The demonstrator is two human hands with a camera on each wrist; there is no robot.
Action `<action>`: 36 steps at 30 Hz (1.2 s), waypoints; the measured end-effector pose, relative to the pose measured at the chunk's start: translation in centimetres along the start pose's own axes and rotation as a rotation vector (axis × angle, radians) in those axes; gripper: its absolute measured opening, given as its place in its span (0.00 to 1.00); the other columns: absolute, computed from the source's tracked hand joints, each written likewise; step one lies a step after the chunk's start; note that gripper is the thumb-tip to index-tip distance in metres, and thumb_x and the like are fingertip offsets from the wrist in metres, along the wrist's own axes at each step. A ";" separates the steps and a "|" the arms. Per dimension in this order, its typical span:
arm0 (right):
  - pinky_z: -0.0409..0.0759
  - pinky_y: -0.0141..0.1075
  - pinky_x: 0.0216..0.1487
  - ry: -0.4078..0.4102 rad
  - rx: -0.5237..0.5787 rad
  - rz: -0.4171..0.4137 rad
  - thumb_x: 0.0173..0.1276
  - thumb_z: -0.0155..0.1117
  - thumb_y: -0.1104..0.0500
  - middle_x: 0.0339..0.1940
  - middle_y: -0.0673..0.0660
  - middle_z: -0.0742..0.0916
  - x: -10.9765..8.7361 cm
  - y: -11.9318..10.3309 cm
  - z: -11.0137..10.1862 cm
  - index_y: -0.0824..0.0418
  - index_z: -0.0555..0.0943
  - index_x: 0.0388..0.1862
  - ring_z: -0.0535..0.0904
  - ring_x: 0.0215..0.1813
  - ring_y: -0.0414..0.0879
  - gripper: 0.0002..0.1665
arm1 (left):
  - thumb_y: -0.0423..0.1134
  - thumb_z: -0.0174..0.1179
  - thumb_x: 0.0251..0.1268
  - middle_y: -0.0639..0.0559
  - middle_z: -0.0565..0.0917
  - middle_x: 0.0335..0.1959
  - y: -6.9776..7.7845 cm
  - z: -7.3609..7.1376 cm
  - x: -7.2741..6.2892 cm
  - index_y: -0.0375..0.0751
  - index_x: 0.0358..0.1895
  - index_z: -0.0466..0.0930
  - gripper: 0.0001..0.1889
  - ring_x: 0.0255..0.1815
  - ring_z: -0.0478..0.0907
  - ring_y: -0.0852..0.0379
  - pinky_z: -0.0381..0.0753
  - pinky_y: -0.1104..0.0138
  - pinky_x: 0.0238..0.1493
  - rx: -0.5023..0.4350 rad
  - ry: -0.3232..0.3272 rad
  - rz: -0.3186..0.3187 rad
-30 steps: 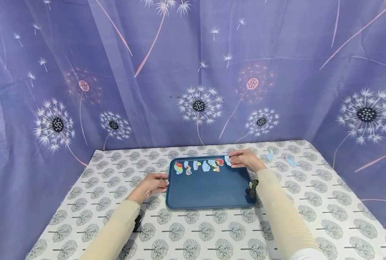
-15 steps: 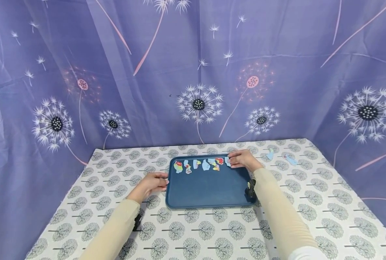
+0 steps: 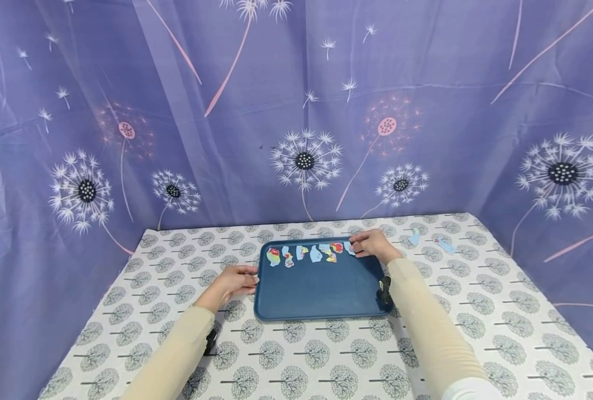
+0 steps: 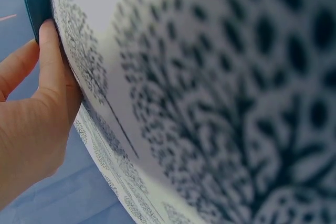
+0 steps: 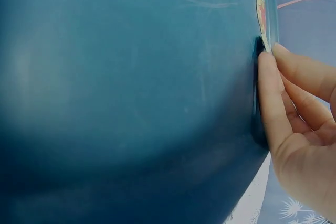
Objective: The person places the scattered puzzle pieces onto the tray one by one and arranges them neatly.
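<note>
A dark blue rectangular tray [image 3: 321, 294] lies on the table. My left hand [image 3: 232, 286] is at its left edge; in the left wrist view, nearly straight fingers [image 4: 50, 61] touch the rim. Along the tray's far side runs a row of flat, irregular puzzle pieces, including a red-yellow one [image 3: 273, 256] and a light blue one [image 3: 316, 254]. At the row's right end, my right hand [image 3: 375, 245] pinches another light blue puzzle piece [image 3: 348, 248] between thumb and fingertips. In the right wrist view this piece is mostly hidden by the fingers.
Two more light blue pieces, one upright in shape [image 3: 414, 237] and one longer [image 3: 445, 245], lie on the tree-patterned tablecloth [image 3: 296, 355] right of the tray. A purple dandelion curtain [image 3: 226, 111] hangs behind and at both sides.
My right hand has stayed at the row's right end, its fingers shifting slightly so that more of the pinched piece shows. The left hand and the tray have hardly moved.
</note>
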State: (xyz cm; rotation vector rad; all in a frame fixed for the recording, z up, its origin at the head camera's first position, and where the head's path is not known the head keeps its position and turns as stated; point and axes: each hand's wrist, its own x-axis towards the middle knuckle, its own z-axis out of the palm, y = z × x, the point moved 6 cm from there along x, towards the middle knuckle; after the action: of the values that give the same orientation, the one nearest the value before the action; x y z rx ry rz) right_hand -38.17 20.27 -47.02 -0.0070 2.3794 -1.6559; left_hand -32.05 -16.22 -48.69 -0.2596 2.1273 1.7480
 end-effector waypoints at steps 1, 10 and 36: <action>0.87 0.41 0.48 0.003 -0.001 -0.002 0.66 0.58 0.72 0.59 0.73 0.77 0.0 0.0 0.0 0.76 0.73 0.61 0.80 0.53 0.61 0.23 | 0.20 0.58 0.59 0.36 0.82 0.37 0.0 0.0 0.0 0.23 0.60 0.71 0.23 0.34 0.82 0.52 0.88 0.64 0.43 0.000 -0.001 0.001; 0.86 0.42 0.50 0.005 -0.012 -0.029 0.66 0.56 0.74 0.55 0.74 0.80 -0.1 -0.7 -0.7 0.79 0.73 0.58 0.81 0.52 0.62 0.21 | 0.20 0.57 0.59 0.37 0.82 0.38 0.1 0.0 -0.1 0.25 0.59 0.73 0.22 0.33 0.83 0.54 0.88 0.64 0.43 0.008 0.016 0.004; 0.70 0.51 0.68 0.163 -0.031 -0.079 0.72 0.58 0.58 0.66 0.73 0.71 -4.8 1.3 -11.7 0.71 0.64 0.69 0.82 0.51 0.46 0.32 | 0.21 0.58 0.60 0.37 0.83 0.39 0.0 0.0 0.0 0.26 0.59 0.74 0.21 0.32 0.83 0.54 0.88 0.64 0.43 0.012 0.015 0.008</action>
State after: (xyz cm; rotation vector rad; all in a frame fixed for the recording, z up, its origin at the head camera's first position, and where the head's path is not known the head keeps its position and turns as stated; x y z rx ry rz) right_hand -35.72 32.23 -43.41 0.0295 2.5557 -1.7150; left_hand -32.02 -16.22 -48.65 -0.2626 2.1515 1.7422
